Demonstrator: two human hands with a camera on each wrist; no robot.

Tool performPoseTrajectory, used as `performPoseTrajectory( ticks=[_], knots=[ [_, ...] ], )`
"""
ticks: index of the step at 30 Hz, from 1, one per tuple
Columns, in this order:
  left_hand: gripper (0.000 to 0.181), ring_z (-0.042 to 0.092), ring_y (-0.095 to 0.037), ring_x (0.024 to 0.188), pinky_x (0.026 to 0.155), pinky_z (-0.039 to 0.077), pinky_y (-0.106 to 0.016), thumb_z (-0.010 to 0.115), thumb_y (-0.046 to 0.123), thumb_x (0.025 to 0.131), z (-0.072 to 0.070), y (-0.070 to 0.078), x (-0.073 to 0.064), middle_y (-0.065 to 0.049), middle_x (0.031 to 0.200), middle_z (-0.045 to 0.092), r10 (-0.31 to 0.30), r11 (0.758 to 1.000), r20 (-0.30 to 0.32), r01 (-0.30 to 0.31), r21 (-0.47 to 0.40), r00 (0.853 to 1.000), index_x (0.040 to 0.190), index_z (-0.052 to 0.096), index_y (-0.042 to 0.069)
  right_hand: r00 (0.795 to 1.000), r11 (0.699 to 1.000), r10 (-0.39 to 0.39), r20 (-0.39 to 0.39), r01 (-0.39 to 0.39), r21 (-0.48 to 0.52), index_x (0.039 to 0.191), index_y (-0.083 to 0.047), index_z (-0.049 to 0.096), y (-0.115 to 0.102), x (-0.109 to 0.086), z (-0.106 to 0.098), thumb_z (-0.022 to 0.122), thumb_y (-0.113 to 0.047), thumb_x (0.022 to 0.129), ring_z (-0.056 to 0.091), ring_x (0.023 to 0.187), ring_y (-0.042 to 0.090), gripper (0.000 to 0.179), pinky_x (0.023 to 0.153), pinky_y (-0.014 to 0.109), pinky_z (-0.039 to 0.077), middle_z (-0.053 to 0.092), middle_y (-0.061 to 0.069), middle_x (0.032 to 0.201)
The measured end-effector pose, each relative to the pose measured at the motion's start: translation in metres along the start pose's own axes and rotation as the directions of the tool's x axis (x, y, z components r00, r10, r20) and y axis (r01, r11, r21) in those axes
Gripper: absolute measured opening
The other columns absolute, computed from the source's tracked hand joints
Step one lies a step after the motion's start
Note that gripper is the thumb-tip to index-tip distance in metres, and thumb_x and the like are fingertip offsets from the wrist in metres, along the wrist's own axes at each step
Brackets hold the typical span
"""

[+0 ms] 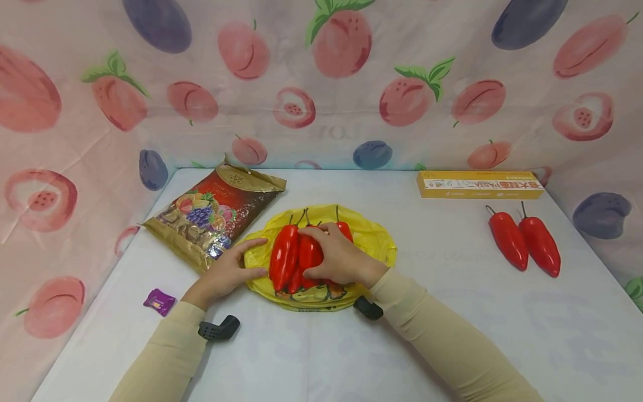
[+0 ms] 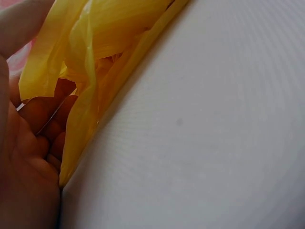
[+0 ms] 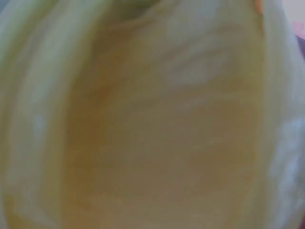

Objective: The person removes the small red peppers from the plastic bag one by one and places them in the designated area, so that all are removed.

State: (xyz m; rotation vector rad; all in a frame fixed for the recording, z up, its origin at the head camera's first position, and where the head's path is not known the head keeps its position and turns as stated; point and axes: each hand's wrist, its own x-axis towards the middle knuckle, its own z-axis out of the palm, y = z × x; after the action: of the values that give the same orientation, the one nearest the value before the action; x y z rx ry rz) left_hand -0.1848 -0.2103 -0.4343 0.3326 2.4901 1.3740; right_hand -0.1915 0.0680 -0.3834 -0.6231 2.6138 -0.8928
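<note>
A yellow plastic bag (image 1: 374, 237) lies spread on the table, with several red peppers (image 1: 284, 254) bunched on it, their dark stems pointing away from me. My right hand (image 1: 339, 254) reaches over the bunch and grips a red pepper (image 1: 310, 252) between thumb and fingers. My left hand (image 1: 228, 273) is at the bag's left edge, thumb and index finger extended and apart. In the left wrist view, yellow plastic (image 2: 109, 28) hangs across the other fingers (image 2: 57, 148) and partly hides them. Blurred yellow plastic (image 3: 167, 133) fills the right wrist view.
A red and gold fruit candy packet (image 1: 216, 212) lies at the back left. Nearer me on that side is a small purple wrapped candy (image 1: 159, 301). A yellow pasta box (image 1: 479, 185) stands at the back right, with two red peppers (image 1: 522, 240) in front of it.
</note>
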Motion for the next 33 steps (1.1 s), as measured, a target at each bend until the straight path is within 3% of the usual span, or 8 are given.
performPoseTrajectory(
  ticks=[9,22,33],
  knots=[
    [0.071,0.026,-0.042,0.144,0.111,0.016,-0.071,0.078,0.032,0.087,0.001,0.000,0.000,-0.017,0.154,0.039,0.008,1.000,0.000,-0.008,-0.007,1.000,0.149,0.047,0.016,0.999,0.998,-0.003,-0.054,0.006,0.067,0.151,-0.025,0.037,0.003,0.000,0.001,0.079,-0.022,0.084,0.044,0.125,0.033,0.079,0.086,0.045,0.057,0.028,0.016,0.150],
    [0.071,0.025,-0.042,0.145,0.111,0.016,-0.070,0.078,0.033,0.087,0.000,0.000,0.000,-0.018,0.154,0.039,0.003,1.000,-0.004,-0.003,0.001,1.000,0.149,0.047,0.016,0.990,0.989,-0.051,-0.129,0.067,0.129,0.153,-0.023,0.038,0.005,-0.002,-0.006,0.075,-0.016,0.087,0.047,0.119,0.031,0.076,0.086,0.044,0.057,0.041,0.015,0.140],
    [0.070,0.025,-0.042,0.145,0.111,0.015,-0.072,0.078,0.031,0.087,0.001,-0.001,-0.001,-0.017,0.154,0.039,0.026,1.000,-0.007,-0.026,0.005,1.000,0.149,0.048,0.016,0.961,0.975,-0.129,-0.243,0.168,0.145,0.150,-0.015,0.045,0.009,-0.009,-0.023,0.072,-0.011,0.090,0.051,0.114,0.027,0.065,0.080,0.036,0.059,0.050,0.012,0.132]
  ],
)
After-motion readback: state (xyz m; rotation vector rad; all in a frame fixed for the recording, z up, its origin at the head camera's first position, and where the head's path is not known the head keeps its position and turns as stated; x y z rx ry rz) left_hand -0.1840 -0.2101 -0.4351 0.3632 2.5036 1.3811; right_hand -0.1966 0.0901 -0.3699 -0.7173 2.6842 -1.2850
